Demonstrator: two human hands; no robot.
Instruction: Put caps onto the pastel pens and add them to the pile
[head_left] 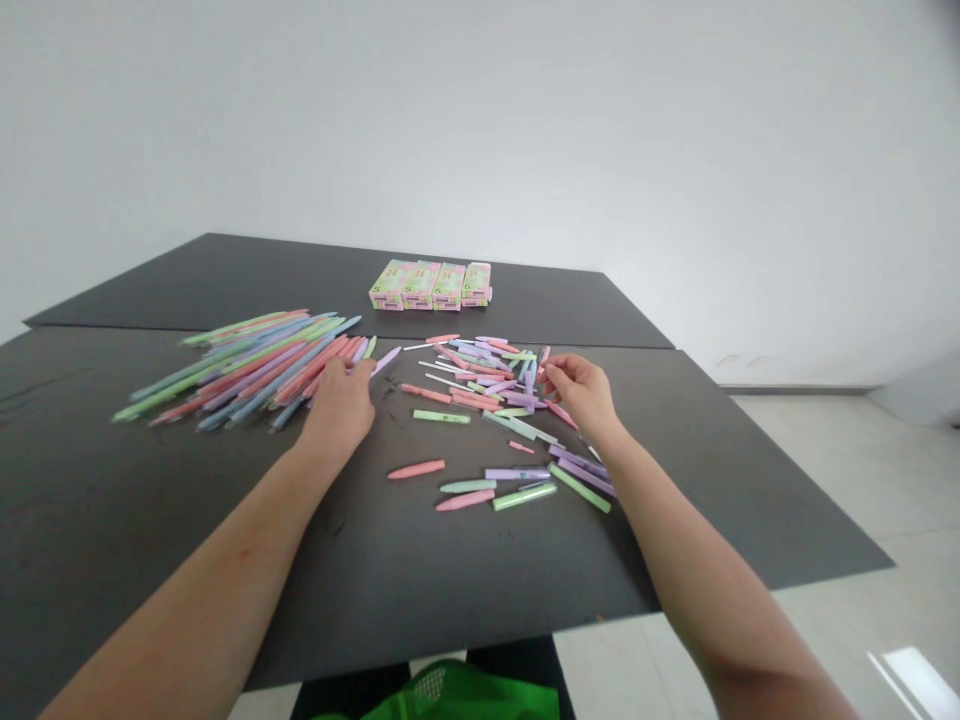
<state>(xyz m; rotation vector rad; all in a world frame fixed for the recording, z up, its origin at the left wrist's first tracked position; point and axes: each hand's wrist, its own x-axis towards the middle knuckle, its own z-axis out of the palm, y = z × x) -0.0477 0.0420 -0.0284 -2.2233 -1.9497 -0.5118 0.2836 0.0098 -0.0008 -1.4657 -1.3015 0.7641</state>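
Observation:
My left hand (339, 408) is closed at the right end of a heap of long pastel pens (247, 370). A purple pen part (387, 361) sticks out from its fingertips toward the right. My right hand (586, 394) pinches a small pink pen part (544, 354) between thumb and fingers, at the right side of a scatter of loose pen parts (480, 375). These are pink, purple, green and blue barrels, with thin white refills (442, 381) among them. Nearer to me lie a green barrel (525, 496), a pink pointed barrel (415, 469) and several others.
Several small pink-and-green boxes (432, 285) stand in a row toward the back of the dark table (360, 580). A seam crosses the tabletop behind the pens. A white wall (480, 120) rises behind, and pale floor tiles (832, 450) show on the right.

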